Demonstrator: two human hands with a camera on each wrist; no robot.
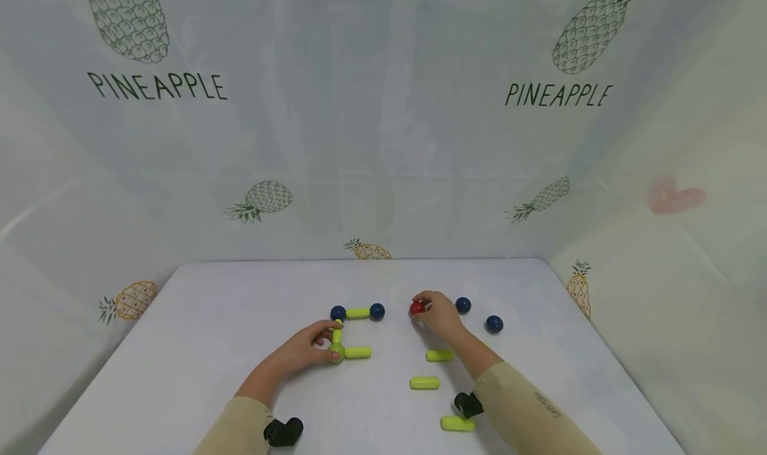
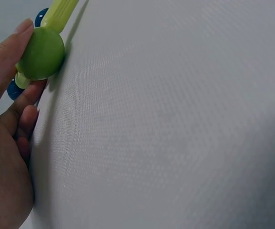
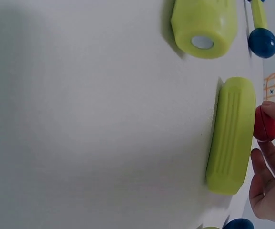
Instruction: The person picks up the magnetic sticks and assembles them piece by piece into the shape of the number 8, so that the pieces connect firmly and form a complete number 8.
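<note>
My left hand (image 1: 302, 350) grips a green ball (image 2: 41, 53) between thumb and fingers, at the corner of a joined ball-and-rod shape. From that ball one yellow-green rod (image 1: 358, 352) points right. Another rod (image 1: 337, 336) runs away to a blue ball (image 1: 338, 313), which joins a far rod (image 1: 358, 313) ending in a second blue ball (image 1: 377, 312). The shape lies on the white table. To its right, my right hand (image 1: 440, 315) pinches a red ball (image 3: 266, 124) by thumb and fingertips, apart from the shape.
Two loose blue balls (image 1: 463, 305) (image 1: 494, 324) lie right of my right hand. Several loose yellow-green rods (image 1: 425, 383) (image 1: 458, 424) lie under and beside the right forearm; one rod (image 3: 203, 42) shows a silvery disc in its end. A pineapple-print curtain (image 1: 383, 142) hangs behind the table (image 1: 240, 288).
</note>
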